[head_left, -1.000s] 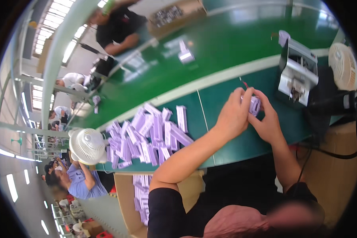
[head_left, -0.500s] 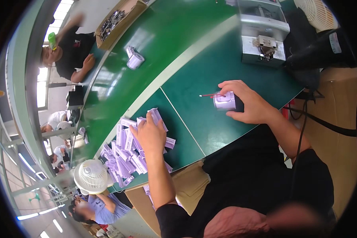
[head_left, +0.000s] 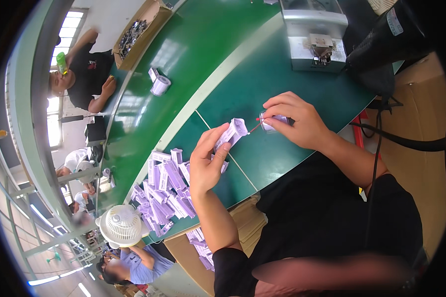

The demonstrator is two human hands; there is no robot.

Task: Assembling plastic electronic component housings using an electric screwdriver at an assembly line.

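Note:
In my left hand (head_left: 210,161) is a lilac plastic handle shell (head_left: 231,134), gripped between thumb and fingers, its hollow end tilted up toward the right. My right hand (head_left: 297,121) pinches a thin red wire (head_left: 255,127) between thumb and fingertips. That wire comes from a lilac round housing (head_left: 268,123), which sits on the table partly hidden under the right fingers. The wire's pale tip is right by the shell's open end; I cannot tell whether they touch. A heap of similar lilac handle shells (head_left: 166,185) lies left of my left hand.
A metal bench device (head_left: 317,47) stands at the far right beside a black cylindrical object (head_left: 389,42). One lilac assembly (head_left: 159,84) rests on the green belt (head_left: 193,59). A white fan (head_left: 121,225) is at the left. Across the belt sits a co-worker (head_left: 86,74) near a carton of metal parts (head_left: 139,32).
My left hand has lifted a handle shell off the heap and carried it right, close to the wire. My right hand has shifted from around the round housing to pinching its red wire.

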